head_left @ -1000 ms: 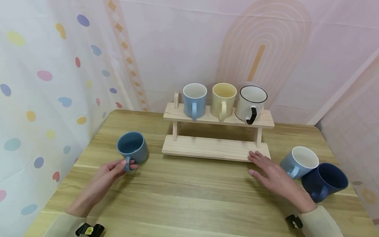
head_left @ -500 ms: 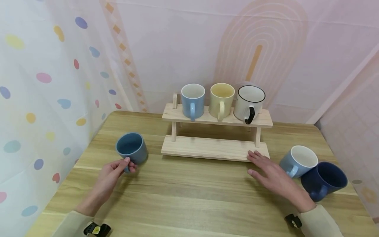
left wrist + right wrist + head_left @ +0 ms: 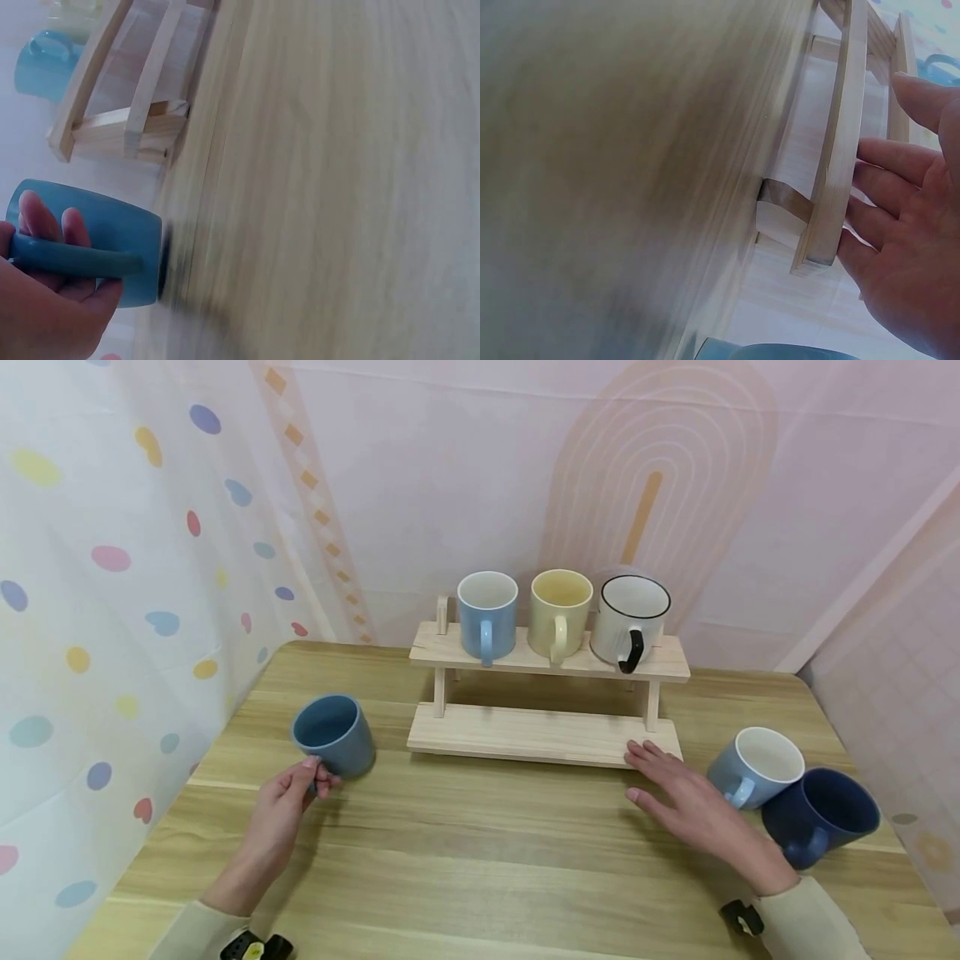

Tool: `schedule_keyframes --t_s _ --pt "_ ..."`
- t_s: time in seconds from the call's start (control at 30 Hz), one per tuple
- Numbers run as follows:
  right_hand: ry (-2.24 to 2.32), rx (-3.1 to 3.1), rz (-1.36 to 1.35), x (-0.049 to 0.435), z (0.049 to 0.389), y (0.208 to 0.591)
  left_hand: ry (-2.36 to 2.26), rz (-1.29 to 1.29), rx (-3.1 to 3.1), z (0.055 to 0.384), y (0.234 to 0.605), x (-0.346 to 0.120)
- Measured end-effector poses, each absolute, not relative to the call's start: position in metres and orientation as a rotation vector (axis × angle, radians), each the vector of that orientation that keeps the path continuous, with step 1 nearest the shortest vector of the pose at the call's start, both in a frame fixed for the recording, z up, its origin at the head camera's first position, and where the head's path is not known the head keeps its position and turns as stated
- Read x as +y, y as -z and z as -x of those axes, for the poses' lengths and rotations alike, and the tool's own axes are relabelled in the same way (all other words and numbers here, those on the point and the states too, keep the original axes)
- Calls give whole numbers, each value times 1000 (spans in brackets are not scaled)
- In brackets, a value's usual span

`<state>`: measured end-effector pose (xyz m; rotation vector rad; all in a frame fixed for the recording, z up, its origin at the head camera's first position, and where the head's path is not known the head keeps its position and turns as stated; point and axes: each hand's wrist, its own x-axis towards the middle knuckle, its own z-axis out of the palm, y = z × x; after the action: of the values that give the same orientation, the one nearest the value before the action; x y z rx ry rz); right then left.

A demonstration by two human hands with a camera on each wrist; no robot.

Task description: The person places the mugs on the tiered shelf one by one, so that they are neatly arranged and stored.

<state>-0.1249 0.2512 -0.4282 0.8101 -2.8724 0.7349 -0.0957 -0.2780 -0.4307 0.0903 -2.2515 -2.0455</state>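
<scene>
Mug, teal-blue, center left of the head frame, roughly upright at the tabletop; cannot tell if its base fully rests there. Left hand has its handle: thumb and fingers curled round it, closed grip, confirmed in left wrist view. Right hand, right of center, has fingers extended and thumb apart, grasping nothing; fingertips touch the right end of the wooden rack's lower shelf.

Upper shelf, upper center, carries three upright mugs, left to right: light blue mug with white interior, pale yellow mug, white mug with black rim and black handle. Lower right: second light blue mug just beside the right hand, navy mug right next to it. Patterned curtain fills the background. Light sleeves, black wrist devices at bottom edge.
</scene>
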Motion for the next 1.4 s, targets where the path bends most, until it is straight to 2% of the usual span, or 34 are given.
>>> schedule_keyframes --t_s 0.4,1.4 --pt "-734 -2880 -814 251 125 428 1988 24 -2157 87 413 -261" --pt "-745 -2878 -808 250 125 429 2096 58 -2101 85 378 -188"
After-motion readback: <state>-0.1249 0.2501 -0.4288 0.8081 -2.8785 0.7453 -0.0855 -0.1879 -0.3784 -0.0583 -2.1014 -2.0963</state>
